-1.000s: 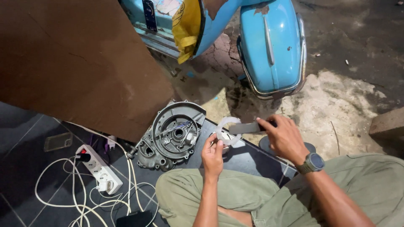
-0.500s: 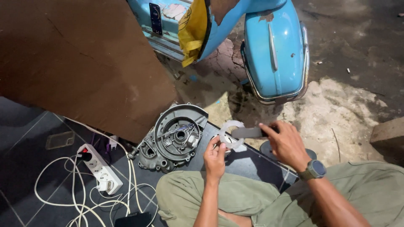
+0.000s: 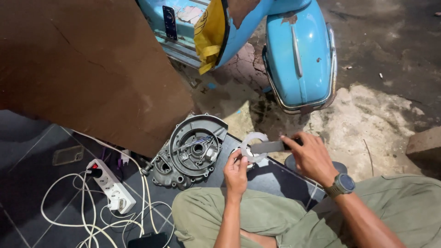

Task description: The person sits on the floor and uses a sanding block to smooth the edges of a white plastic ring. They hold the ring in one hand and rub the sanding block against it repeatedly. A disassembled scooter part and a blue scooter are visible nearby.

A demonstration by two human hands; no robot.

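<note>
My left hand (image 3: 237,171) pinches the lower edge of a flat white ring-shaped piece (image 3: 254,147), like a gasket, and holds it up above the dark board. My right hand (image 3: 312,156), with a dark watch on its wrist, grips a flat dark tool (image 3: 268,147) laid across the ring. Just left of my hands a round grey metal engine cover (image 3: 190,151) lies on the floor, open side up.
A light blue scooter (image 3: 298,55) stands ahead with a yellow cloth (image 3: 209,32) hanging from it. A large brown board (image 3: 87,69) leans at the left. A white power strip (image 3: 110,186) and white cables lie at lower left. My green-trousered legs fill the bottom.
My view has shifted a little, so everything sits lower in the frame. Both hands stay on the ring and the tool, with only slight movement.
</note>
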